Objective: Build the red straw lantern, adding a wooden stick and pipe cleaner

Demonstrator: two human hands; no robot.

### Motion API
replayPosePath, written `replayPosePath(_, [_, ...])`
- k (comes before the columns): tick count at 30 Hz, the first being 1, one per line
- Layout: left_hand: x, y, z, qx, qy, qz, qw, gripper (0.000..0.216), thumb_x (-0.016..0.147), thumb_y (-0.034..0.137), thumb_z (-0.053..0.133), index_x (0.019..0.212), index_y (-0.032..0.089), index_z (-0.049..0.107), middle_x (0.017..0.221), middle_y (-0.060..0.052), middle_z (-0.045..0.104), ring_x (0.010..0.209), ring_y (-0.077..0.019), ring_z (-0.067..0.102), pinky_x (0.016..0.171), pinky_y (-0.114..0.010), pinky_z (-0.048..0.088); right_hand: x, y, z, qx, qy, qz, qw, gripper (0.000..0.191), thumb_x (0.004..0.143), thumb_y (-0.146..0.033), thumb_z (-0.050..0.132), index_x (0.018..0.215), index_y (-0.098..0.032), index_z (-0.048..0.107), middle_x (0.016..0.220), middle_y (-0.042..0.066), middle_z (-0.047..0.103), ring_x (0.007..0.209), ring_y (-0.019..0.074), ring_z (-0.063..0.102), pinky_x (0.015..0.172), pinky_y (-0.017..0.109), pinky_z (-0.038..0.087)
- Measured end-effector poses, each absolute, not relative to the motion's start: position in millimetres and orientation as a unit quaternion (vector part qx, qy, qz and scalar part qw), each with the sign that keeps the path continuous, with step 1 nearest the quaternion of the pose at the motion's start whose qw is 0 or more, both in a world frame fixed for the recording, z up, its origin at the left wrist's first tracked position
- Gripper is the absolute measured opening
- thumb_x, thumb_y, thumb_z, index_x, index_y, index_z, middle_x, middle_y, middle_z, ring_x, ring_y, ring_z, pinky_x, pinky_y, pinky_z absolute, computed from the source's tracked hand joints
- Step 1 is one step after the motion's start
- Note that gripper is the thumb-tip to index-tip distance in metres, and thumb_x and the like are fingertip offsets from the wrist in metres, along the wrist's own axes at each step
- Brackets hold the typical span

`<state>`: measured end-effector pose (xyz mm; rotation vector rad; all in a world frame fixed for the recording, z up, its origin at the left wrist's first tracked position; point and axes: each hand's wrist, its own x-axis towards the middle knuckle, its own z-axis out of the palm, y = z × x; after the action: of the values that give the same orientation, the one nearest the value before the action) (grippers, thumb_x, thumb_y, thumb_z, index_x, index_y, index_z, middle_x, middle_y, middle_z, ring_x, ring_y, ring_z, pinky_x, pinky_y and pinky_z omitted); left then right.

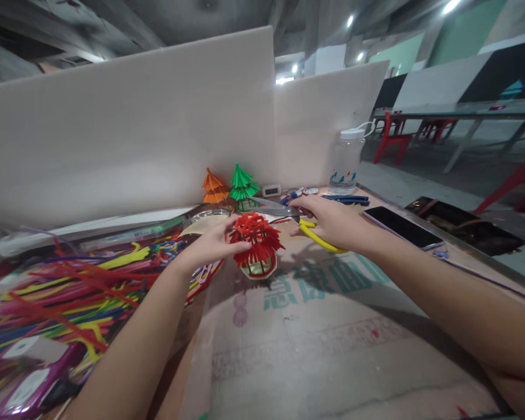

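Note:
A red fringed paper tree (257, 239) stands on a small green-and-white base on the cardboard-covered table (332, 338). My left hand (212, 245) pinches the left side of the tree with closed fingers. My right hand (330, 221) grips yellow-handled scissors (289, 214), whose blades point left, just above and behind the red tree. An orange paper tree (214, 188) and a green paper tree (244, 185) stand behind, against the white partition.
A heap of coloured pipe cleaners (70, 291) lies at the left. A clear water bottle (347, 160), a phone (402, 227) and a dark tray (468, 227) sit at the right. White partition boards (126, 128) wall off the back. Red chairs stand beyond.

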<state>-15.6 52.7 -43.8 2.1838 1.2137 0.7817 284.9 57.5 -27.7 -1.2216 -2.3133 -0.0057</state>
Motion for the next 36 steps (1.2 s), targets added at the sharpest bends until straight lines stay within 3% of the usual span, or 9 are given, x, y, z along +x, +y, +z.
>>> replayPosePath(6, [-15,56,-47,0.812,0.433,0.306,0.244,0.046,0.089,0.047,0.069,0.125,0.02,0.066,0.126,-0.008,0.072,0.115,-0.0265,0.068,0.101,-0.039,0.052,285,55,-24,-0.464,-0.848,-0.003,0.257,0.06,0.085,-0.053,0.075,0.132,-0.018,0.064,0.116,0.013,0.073,0.1,0.0303,0.067,0.082,0.036,0.049])
replayPosePath(18, [-18,56,-45,0.795,0.434,0.345,0.247,0.051,0.083,0.046,0.075,0.124,0.018,0.064,0.123,-0.01,0.072,0.112,-0.0264,0.069,0.099,-0.04,0.055,286,55,-25,-0.443,-0.857,-0.008,0.263,0.057,0.086,-0.052,0.074,0.13,-0.018,0.064,0.118,0.013,0.071,0.104,0.0311,0.067,0.084,0.039,0.05])
replayPosePath(36, [-17,30,-13,0.793,0.39,0.399,0.245,0.048,0.082,0.042,0.079,0.122,0.02,0.065,0.126,-0.011,0.068,0.114,-0.0255,0.066,0.099,-0.037,0.054,283,44,-24,-0.372,-0.87,-0.061,0.319,0.066,0.084,-0.07,0.068,0.127,-0.021,0.064,0.119,0.012,0.07,0.108,0.0315,0.065,0.088,0.043,0.051])
